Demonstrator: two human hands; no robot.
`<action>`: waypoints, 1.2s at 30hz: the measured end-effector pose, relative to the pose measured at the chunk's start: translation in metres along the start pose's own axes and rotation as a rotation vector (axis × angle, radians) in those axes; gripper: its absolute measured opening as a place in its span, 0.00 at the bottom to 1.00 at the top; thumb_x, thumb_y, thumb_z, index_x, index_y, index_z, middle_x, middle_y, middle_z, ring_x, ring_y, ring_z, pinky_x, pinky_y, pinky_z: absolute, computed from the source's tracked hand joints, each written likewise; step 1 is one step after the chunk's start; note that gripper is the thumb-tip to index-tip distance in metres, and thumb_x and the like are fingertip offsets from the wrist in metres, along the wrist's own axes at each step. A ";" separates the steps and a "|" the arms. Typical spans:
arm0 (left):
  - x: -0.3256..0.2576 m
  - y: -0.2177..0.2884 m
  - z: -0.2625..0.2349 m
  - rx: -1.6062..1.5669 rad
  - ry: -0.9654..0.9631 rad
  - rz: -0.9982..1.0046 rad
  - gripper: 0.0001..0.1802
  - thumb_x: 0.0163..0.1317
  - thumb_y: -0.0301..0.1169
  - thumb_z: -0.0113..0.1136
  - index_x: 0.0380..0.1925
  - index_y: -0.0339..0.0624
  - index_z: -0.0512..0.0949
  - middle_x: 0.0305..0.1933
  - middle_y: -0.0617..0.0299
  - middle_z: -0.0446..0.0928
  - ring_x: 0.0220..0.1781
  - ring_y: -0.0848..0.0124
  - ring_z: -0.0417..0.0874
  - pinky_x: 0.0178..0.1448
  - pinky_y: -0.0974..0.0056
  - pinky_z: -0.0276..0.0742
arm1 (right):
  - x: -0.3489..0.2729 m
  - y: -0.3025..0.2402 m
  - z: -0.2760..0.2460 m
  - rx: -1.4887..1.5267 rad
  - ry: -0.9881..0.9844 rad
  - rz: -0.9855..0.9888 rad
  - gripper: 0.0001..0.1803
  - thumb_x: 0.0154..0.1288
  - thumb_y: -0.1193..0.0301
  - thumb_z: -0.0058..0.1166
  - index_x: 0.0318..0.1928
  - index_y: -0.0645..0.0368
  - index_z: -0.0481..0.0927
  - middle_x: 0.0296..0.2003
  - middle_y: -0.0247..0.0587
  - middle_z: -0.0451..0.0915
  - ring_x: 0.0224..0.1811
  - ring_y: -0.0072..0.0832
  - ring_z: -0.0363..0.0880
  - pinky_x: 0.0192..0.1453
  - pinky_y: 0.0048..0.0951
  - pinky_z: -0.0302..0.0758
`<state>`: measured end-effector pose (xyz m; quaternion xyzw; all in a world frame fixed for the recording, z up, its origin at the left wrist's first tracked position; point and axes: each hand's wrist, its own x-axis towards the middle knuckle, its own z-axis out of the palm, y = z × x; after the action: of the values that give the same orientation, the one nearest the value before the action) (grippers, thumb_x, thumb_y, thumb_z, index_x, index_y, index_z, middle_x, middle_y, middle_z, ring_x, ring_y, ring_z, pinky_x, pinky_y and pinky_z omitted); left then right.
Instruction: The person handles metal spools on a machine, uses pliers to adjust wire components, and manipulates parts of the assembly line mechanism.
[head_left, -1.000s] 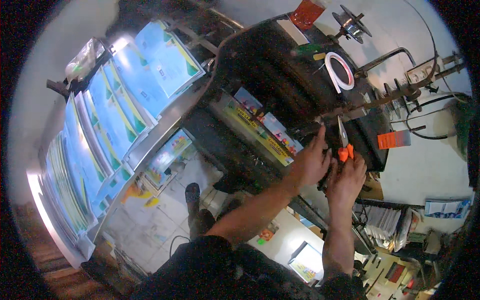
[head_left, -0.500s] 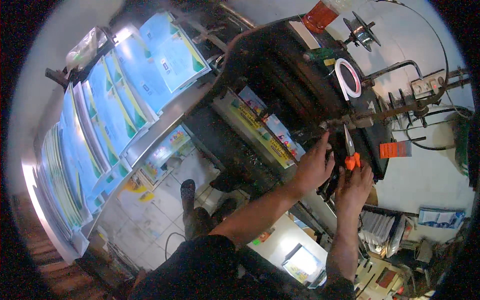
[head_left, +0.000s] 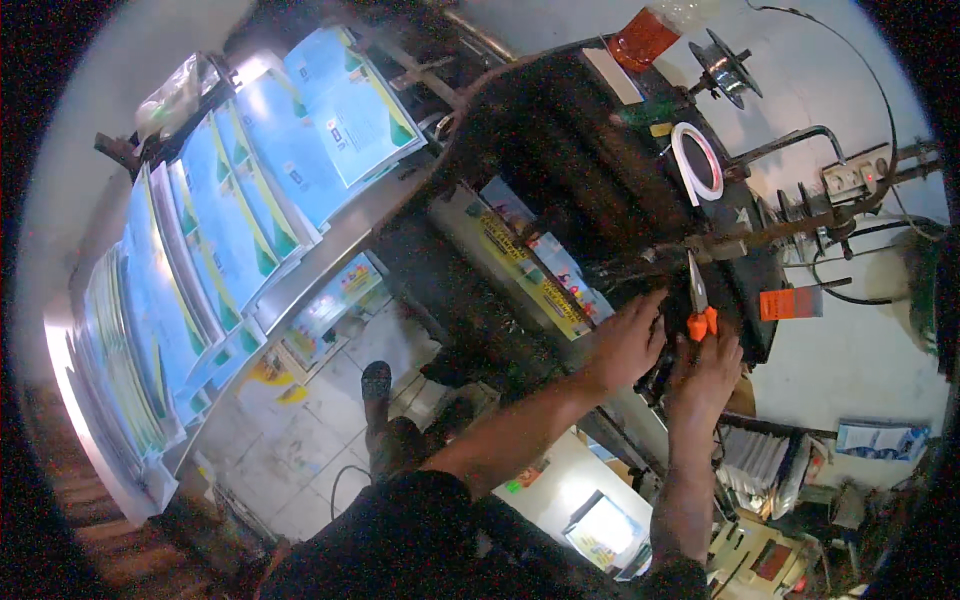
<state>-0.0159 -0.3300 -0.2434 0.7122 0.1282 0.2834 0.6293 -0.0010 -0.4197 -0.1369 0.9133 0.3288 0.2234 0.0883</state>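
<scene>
My left hand (head_left: 628, 345) rests at the edge of the dark machine (head_left: 560, 150). Its index finger and thumb are apart, and nothing shows between them. Close beside it, my right hand (head_left: 703, 375) lies with its fingers stretched forward on the machine. Orange-handled scissors (head_left: 702, 318) lie just beyond those fingertips, blades pointing away from me. The fingertips reach the handles, but I see no grip around them. To the left of my hands, printed yellow and blue sheets (head_left: 540, 275) sit in the machine.
Stacks of blue printed sheets (head_left: 330, 130) cover a long shelf at left. A white tape roll (head_left: 697, 163), a metal spool (head_left: 725, 68) and a container of reddish liquid (head_left: 642, 40) are at the far right. A metal bar (head_left: 790, 228) juts toward the wall socket (head_left: 850, 175).
My left index finger, raised and pointing before, has come down, and the left hand has drawn slightly nearer to me. My right hand and the scissors stay almost in place.
</scene>
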 end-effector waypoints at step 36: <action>0.004 0.005 -0.012 -0.124 0.058 -0.004 0.33 0.62 0.28 0.54 0.66 0.34 0.56 0.35 0.47 0.78 0.31 0.53 0.81 0.37 0.55 0.77 | -0.008 0.002 0.002 0.279 0.172 -0.021 0.18 0.60 0.71 0.57 0.50 0.64 0.74 0.53 0.56 0.71 0.53 0.52 0.69 0.57 0.49 0.66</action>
<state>-0.0201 -0.3185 -0.2367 0.6632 0.1300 0.3100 0.6687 -0.0048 -0.4259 -0.1406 0.8907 0.3727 0.2519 -0.0654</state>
